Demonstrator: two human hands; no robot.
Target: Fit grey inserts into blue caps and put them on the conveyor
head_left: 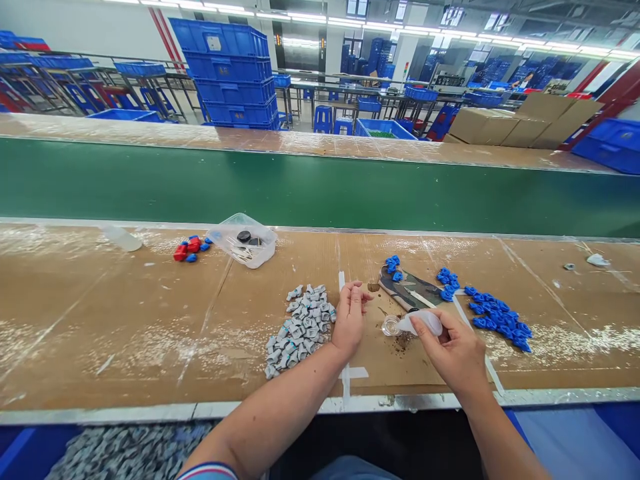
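Observation:
My right hand (457, 350) is closed around a small translucent squeeze bottle (427, 322), tilted with its nozzle toward the left. The nozzle end is over or at a small clear round dish (391, 325); I cannot tell whether they touch. My left hand (351, 313) is loosely curled with its fingers slightly apart, and nothing shows in it. It is beside a pile of small grey plastic parts (303, 327). Behind the bottle lies a camouflage-patterned pad (417, 287) with a pale stick (417, 298) and a few blue parts (393, 265) on it.
More blue parts (497, 317) lie to the right. A clear plastic tub (260, 257) with black lids and sticks is at the back left, near red parts (187, 249) and a translucent bottle (121, 238). A green conveyor belt (300, 190) runs behind. Grey parts (130, 453) fill a bin below.

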